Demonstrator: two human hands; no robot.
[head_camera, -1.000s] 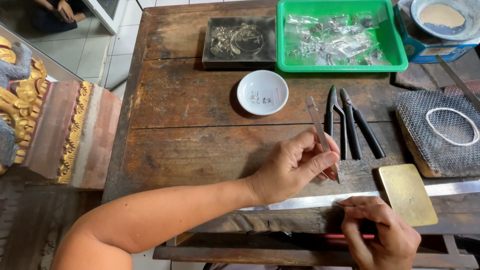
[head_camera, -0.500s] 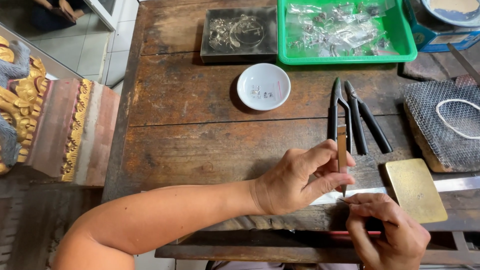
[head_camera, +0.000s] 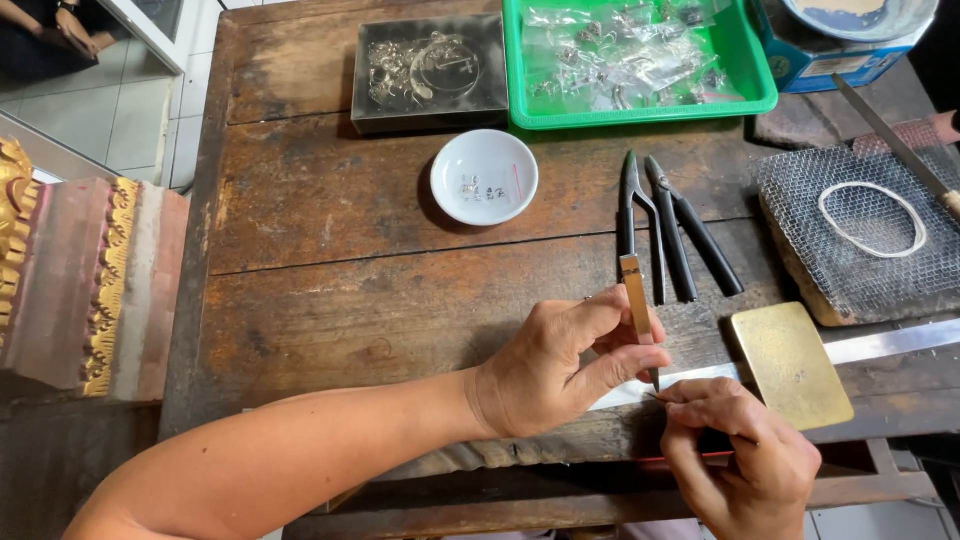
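Note:
My left hand (head_camera: 560, 365) reaches across the wooden table (head_camera: 330, 260) and pinches a pair of slim tweezers (head_camera: 636, 300), held upright with the tip pointing down near the table's front edge. My right hand (head_camera: 735, 455) sits just below, fingers pinched on something very small where the tweezer tip meets it; what it is I cannot tell. A long flat metal strip (head_camera: 880, 345) lies under both hands along the front edge.
Black-handled pliers (head_camera: 670, 225) lie behind my hands. A brass plate (head_camera: 790, 362) rests to the right, beside a wire-mesh block (head_camera: 860, 235) bearing a white ring. Farther back stand a small white dish (head_camera: 484, 177), a dark tray (head_camera: 428, 70) and a green tray (head_camera: 640, 60) of bagged parts.
The tweezers have swung from slanted to upright in my left hand, their tip coming down to my right fingertips. My right hand has risen slightly toward them.

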